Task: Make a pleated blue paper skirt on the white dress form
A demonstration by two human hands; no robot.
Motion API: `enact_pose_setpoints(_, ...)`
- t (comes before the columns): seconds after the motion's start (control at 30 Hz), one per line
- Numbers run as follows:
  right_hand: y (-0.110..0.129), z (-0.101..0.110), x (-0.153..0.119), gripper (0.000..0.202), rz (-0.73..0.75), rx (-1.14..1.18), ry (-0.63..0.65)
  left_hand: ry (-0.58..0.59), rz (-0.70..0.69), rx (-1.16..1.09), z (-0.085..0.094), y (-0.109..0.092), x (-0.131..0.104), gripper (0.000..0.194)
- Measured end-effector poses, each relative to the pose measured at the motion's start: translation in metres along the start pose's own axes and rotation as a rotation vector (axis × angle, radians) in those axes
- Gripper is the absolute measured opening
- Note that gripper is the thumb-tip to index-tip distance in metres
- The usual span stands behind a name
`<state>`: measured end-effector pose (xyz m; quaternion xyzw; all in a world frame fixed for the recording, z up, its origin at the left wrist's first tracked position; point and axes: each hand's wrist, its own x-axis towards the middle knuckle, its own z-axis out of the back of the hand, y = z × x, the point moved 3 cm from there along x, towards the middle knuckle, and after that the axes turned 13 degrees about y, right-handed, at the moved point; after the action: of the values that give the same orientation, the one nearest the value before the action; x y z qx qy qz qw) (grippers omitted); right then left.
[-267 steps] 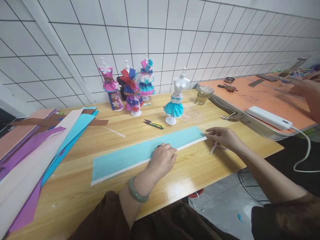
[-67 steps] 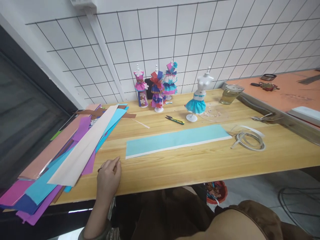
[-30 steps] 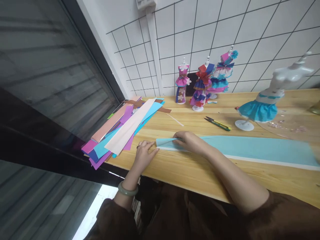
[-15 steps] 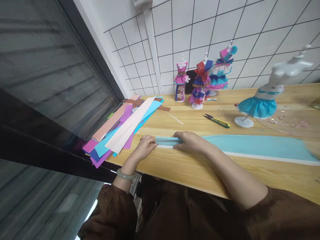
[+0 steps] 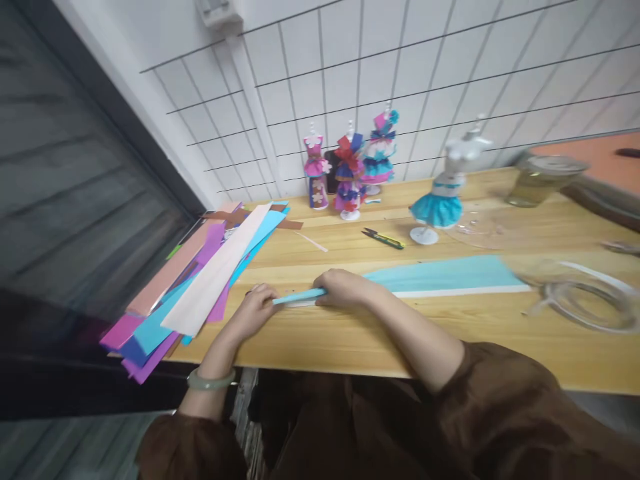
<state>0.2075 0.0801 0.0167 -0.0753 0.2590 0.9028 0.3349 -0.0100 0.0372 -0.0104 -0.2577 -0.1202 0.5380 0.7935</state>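
Observation:
A long light-blue strip with a white edge (image 5: 450,275), of crepe paper or thin cloth, lies along the wooden table. Its left end is folded lengthwise into a narrow band. My left hand (image 5: 257,308) pinches the tip of that folded end, fingers closed. About a hand's width to the right, my right hand (image 5: 343,288) grips the same fold, thumb below and fingers above. Between the hands the fold stands slightly raised, with white showing beneath it. The rest of the strip runs flat to the right, partly hidden behind my right forearm.
Coloured strips (image 5: 215,273) are piled at the left table edge. Yellow-green thread snips (image 5: 384,239) lie beyond my hands. Several small dressed mannequins (image 5: 350,173) stand by the wall; another, in a blue skirt (image 5: 437,211), is nearer. At right are a coil of white ribbon (image 5: 590,308) and a jar (image 5: 540,180).
The view has swung to the right, bringing the jar and ribbon coil into sight. Between my hands, the strip's end has gone from a flat, open crease to a narrow folded band.

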Motion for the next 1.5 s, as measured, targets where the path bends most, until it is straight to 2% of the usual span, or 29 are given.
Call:
enact_pose_setpoints(0.1, 0.001, 0.005, -0.002, 0.022, 0.005, 0.005, 0.011, 0.040, 0.010, -0.092, 0.001, -0.001, -0.004, 0.022)
enact_pose_setpoints(0.27, 0.002, 0.012, -0.006, 0.024, 0.040, 0.018, 0.024, 0.136, 0.163, -0.302, -0.002, -0.004, -0.013, 0.029)
enact_pose_setpoints(0.4, 0.003, 0.014, -0.008, 0.020, 0.072, 0.032, 0.042, 0.111, 0.192, -0.389, 0.000, -0.014, -0.014, 0.041)
enact_pose_setpoints(0.47, 0.002, 0.014, -0.008, 0.019, 0.086, 0.040, 0.049, 0.136, 0.208, -0.375, 0.001, -0.020, -0.013, 0.045)
enact_pose_setpoints(0.67, -0.001, 0.015, -0.008, 0.019, 0.134, 0.076, 0.050, 0.213, 0.306, -0.444, 0.000, -0.032, -0.015, 0.043)
enact_pose_setpoints(0.83, 0.002, 0.021, -0.015, 0.026, 0.189, 0.164, 0.050, 0.206, 0.301, -0.600, 0.008, -0.045, -0.023, 0.036)
enact_pose_setpoints(0.87, 0.004, 0.023, -0.018, 0.031, 0.204, 0.181, 0.019, 0.210, 0.294, -0.615, 0.010, -0.048, -0.025, 0.034)
enact_pose_setpoints(0.93, 0.013, 0.030, -0.029, 0.044, 0.257, 0.210, -0.153, 0.208, 0.280, -0.636, 0.014, -0.050, -0.028, 0.030)
enact_pose_setpoints(1.0, 0.028, 0.037, -0.048, 0.049, 0.341, 0.245, -0.446, 0.196, 0.271, -0.649, 0.016, -0.049, -0.031, 0.028)
enact_pose_setpoints(1.07, 0.046, 0.035, -0.075, 0.036, 0.436, 0.315, -0.688, 0.171, 0.262, -0.672, 0.016, -0.048, -0.034, 0.028)
enact_pose_setpoints(1.1, 0.054, 0.031, -0.090, 0.029, 0.496, 0.385, -0.764, 0.153, 0.251, -0.695, 0.016, -0.048, -0.034, 0.029)
enact_pose_setpoints(1.13, 0.061, 0.024, -0.103, 0.022, 0.544, 0.477, -0.778, 0.135, 0.238, -0.726, 0.015, -0.048, -0.035, 0.029)
enact_pose_setpoints(1.17, 0.065, 0.014, -0.113, 0.018, 0.537, 0.594, -0.734, 0.121, 0.225, -0.764, 0.015, -0.049, -0.035, 0.029)
enact_pose_setpoints(1.23, 0.062, -0.011, -0.129, 0.016, 0.393, 0.900, -0.596, 0.105, 0.210, -0.850, 0.013, -0.053, -0.034, 0.030)
enact_pose_setpoints(1.3, 0.049, -0.041, -0.137, 0.020, 0.250, 1.311, -0.413, 0.086, 0.200, -0.942, 0.013, -0.060, -0.033, 0.029)
enact_pose_setpoints(1.33, 0.040, -0.054, -0.141, 0.024, 0.211, 1.517, -0.378, 0.073, 0.189, -0.987, 0.013, -0.064, -0.032, 0.028)
enact_pose_setpoints(1.4, 0.018, -0.074, -0.147, 0.031, 0.085, 1.848, -0.404, 0.032, 0.156, -1.060, 0.015, -0.072, -0.031, 0.025)
enact_pose_setpoints(1.5, -0.013, -0.085, -0.155, 0.035, 0.005, 2.189, -0.557, 0.005, 0.119, -1.130, 0.019, -0.085, -0.029, 0.023)
